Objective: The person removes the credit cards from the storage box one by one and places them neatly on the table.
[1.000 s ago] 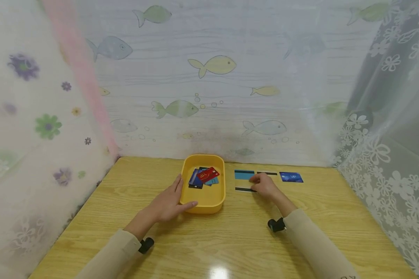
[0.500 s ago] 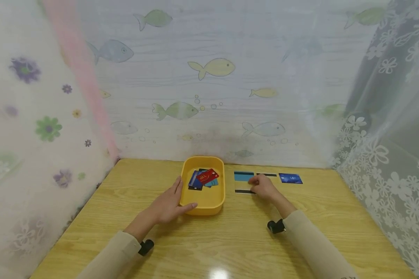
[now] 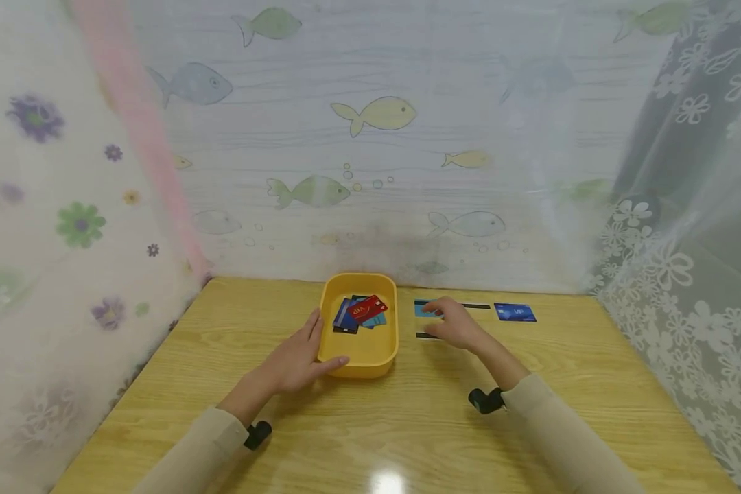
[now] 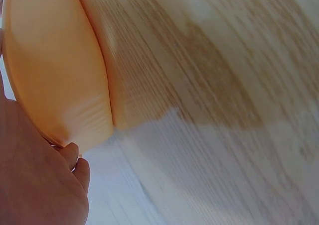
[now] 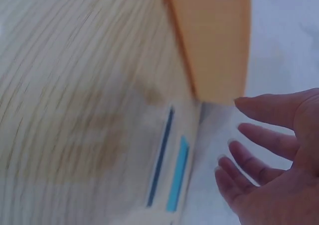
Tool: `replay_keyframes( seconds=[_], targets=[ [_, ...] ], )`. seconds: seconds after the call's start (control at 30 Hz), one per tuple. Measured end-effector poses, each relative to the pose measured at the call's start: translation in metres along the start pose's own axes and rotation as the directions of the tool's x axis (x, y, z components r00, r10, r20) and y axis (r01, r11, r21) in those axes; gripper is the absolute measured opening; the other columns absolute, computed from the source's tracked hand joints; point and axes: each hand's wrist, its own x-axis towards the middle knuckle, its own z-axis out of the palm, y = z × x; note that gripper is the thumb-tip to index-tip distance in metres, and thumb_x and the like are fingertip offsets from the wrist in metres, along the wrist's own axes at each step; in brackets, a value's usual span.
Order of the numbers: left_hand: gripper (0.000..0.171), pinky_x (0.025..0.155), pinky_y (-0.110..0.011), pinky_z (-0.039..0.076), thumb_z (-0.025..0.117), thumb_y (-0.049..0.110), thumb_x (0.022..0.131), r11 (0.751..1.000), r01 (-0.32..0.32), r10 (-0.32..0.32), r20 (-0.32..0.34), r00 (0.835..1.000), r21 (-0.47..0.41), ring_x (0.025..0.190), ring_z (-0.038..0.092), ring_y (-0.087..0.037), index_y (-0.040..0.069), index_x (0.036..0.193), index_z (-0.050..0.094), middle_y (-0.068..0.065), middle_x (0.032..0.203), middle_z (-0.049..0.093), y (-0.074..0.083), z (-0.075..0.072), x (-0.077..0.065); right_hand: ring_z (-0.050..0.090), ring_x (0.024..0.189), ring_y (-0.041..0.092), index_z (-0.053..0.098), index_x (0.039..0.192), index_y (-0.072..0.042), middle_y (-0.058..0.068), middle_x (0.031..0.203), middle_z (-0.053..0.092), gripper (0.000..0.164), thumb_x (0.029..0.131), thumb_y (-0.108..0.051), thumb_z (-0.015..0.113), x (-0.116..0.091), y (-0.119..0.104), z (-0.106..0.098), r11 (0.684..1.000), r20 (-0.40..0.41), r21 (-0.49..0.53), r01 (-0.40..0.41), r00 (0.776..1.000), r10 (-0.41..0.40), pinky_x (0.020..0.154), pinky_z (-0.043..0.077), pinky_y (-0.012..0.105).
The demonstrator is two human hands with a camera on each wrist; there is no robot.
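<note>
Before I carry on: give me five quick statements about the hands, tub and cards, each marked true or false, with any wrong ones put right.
1. The left hand touches the yellow tub. True.
2. A red card lies on top of the pile in the tub. True.
3. The right hand holds a card between thumb and fingers. False: the right wrist view shows nothing between them.
4. Every card is in the tub. False: a teal card, for one, lies on the table.
5. The tub stands upside down. False: it is upright, opening upward.
</note>
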Motion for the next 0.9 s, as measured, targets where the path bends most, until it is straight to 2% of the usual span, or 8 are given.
replay_keyframes(
  seconds=[0.2, 0.47, 0.67, 0.9],
  targets=[
    [0.115, 0.122, -0.052, 0.025, 0.042, 0.081, 0.093, 1.0, -0.004, 0.004, -0.003, 1.0, 0.001, 0.155, 0.017, -0.038, -0.003, 0.162, 0.005, -0.018, 0.171, 0.0, 0.0, 0.0, 0.001, 0.055, 0.12, 0.047, 0.059, 0.135, 0.009, 0.029, 0.134, 0.057, 0.042, 0.097, -0.008, 0.067, 0.004, -0.03, 0.007, 0.996, 0.007, 0.043, 0.072, 0.997, -0.072, 0.101, 0.049, 0.055],
    [0.118, 0.122, -0.051, 0.026, 0.038, 0.085, 0.091, 1.0, -0.003, 0.002, 0.006, 1.0, 0.013, 0.155, 0.017, -0.037, -0.003, 0.162, 0.006, -0.017, 0.171, -0.001, 0.0, -0.001, 0.002, 0.059, 0.12, 0.04, 0.06, 0.136, 0.003, 0.024, 0.134, 0.06, 0.041, 0.098, -0.01, 0.069, 0.009, -0.055, 0.02, 0.995, 0.049, 0.068, 0.068, 0.996, -0.071, 0.101, 0.051, 0.05],
    [0.113, 0.122, -0.052, 0.026, 0.044, 0.079, 0.094, 1.0, 0.0, 0.0, 0.002, 1.0, 0.008, 0.155, 0.018, -0.038, -0.004, 0.162, 0.007, -0.018, 0.171, 0.0, -0.001, -0.001, 0.003, 0.063, 0.114, 0.037, 0.064, 0.131, 0.003, 0.02, 0.129, 0.064, 0.037, 0.096, -0.009, 0.07, 0.021, -0.068, 0.03, 0.994, 0.069, 0.082, 0.075, 0.994, -0.08, 0.095, 0.056, 0.046],
    [0.111, 0.122, -0.052, 0.027, 0.045, 0.076, 0.095, 1.0, -0.011, 0.011, -0.005, 1.0, 0.009, 0.154, 0.018, -0.039, -0.006, 0.161, 0.008, -0.02, 0.17, 0.0, -0.003, 0.0, 0.003, 0.06, 0.118, 0.041, 0.062, 0.132, 0.005, 0.023, 0.131, 0.063, 0.04, 0.096, -0.01, 0.071, 0.04, -0.082, 0.046, 0.996, 0.091, 0.062, 0.066, 0.993, -0.072, 0.096, 0.054, 0.048]
  ],
)
